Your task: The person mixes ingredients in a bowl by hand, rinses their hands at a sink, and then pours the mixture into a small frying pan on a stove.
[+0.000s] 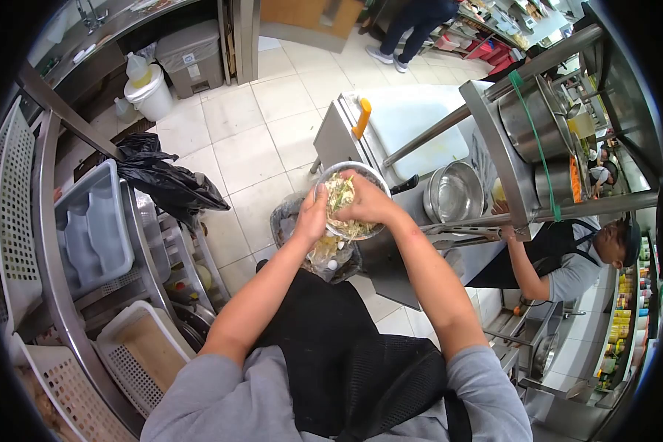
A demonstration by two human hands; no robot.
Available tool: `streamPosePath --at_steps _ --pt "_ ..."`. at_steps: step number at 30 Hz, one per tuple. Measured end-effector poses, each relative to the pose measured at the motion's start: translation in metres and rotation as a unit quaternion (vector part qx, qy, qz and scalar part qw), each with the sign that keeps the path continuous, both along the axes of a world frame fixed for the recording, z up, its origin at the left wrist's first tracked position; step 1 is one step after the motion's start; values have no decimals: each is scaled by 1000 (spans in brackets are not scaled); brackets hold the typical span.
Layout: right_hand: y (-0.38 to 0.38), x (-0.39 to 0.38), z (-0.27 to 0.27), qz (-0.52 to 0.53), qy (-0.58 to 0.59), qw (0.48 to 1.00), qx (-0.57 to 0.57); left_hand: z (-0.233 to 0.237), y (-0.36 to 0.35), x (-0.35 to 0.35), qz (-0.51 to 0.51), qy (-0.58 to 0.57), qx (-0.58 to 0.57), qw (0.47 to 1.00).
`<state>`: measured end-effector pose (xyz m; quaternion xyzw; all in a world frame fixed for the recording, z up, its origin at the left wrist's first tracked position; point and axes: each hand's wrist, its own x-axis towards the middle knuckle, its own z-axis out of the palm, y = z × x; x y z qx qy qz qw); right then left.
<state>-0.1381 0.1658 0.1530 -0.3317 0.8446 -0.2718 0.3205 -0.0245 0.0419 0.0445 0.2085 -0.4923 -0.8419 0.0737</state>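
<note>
A round metal bowl (pixel 376 175) holds pale shredded food with green bits (pixel 339 195). My left hand (pixel 311 215) is closed round the bowl's left rim. Inside the bowl, my right hand (pixel 365 202) reaches in from the right, its fingers closed on some of the shredded food. Under the bowl stands a bin (pixel 281 221) lined with a clear bag, with food scraps and a white round thing in it.
Right of the bowl, a steel counter carries a white cutting board (pixel 412 125), an orange-handled tool (pixel 362 118), a black knife handle (pixel 405 185) and empty metal bowls (pixel 455 193). A co-worker (pixel 567 258) stands at right. Racks with grey trays (pixel 92 228) line the left.
</note>
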Motion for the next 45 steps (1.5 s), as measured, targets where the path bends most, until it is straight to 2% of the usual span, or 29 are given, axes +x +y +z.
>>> streamPosePath --at_steps 1,3,5,6,7,9,10,13,15,17,18,20,22,23,25,26,28,29,31,33,35,36,38,39,40,41,43,44,45 --pt "-2 1 0 -2 -76 997 5 -13 2 -1 -1 -1 -2 1000" --pt "-1 7 1 17 -46 999 24 -30 6 -2 5 -47 31 998" --pt "-3 21 17 19 235 969 80 -8 3 2 23 -51 16 998" --pt "-2 23 19 28 258 965 41 -1 3 2 38 -55 0 998" --pt "2 24 18 27 260 964 41 -1 1 0 36 -53 -1 998" --pt "7 25 18 109 174 977 -60 -8 -10 -3 35 6 -14 999" --pt "8 19 29 79 71 992 -64 -12 -14 -4 28 22 -27 999" --pt "14 0 32 39 112 993 -23 -6 -21 -2 -7 10 40 999" --pt "9 -2 8 30 140 989 -38 9 -15 -3 -25 10 26 999" --pt "-2 -1 -10 101 182 968 -140 11 -12 1 -46 17 10 999" --pt "0 -2 -26 109 183 957 -199 6 -14 4 -54 -20 11 998" --pt "0 -3 -13 166 147 972 -80 -3 -12 -3 -47 -49 43 997" --pt "2 -9 4 226 143 964 18 -14 -7 2 -37 -51 75 995" --pt "4 -10 4 219 158 963 14 -15 -8 2 -35 -52 75 995" --pt "11 -2 -2 231 209 943 -117 -1 -13 -2 -50 -62 77 994" --pt "11 3 -3 226 220 941 -119 6 -14 -3 -59 -80 88 991" --pt "3 12 -1 185 238 953 -14 13 -14 -3 -72 -55 89 992" --pt "1 16 -2 180 246 952 -17 15 -14 -1 -80 -40 96 991" --pt "-3 21 -3 133 353 926 1 16 -13 -3 -78 -12 100 992" --pt "-2 15 3 86 356 931 7 17 -10 -5 -28 18 146 989" --pt "8 11 16 145 357 922 -28 2 -16 -13 -17 30 119 992" --pt "11 8 32 161 253 954 -25 1 -20 -12 -18 23 103 994" --pt "5 5 48 121 235 964 5 7 -19 -12 -16 20 101 995" --pt "0 6 50 87 216 972 35 10 -19 -13 -33 18 96 995" --pt "2 4 31 114 238 963 -48 11 -16 -15 -42 36 98 994" --pt "-1 5 16 92 238 966 -46 13 -13 -14 -50 51 101 992" --pt "-9 4 4 204 244 948 -14 20 -11 -11 -70 49 104 991" --pt "-6 3 6 193 245 950 -14 16 -9 -9 -54 35 110 992" --pt "-4 7 19 220 237 945 40 9 -9 -3 -37 17 115 992"
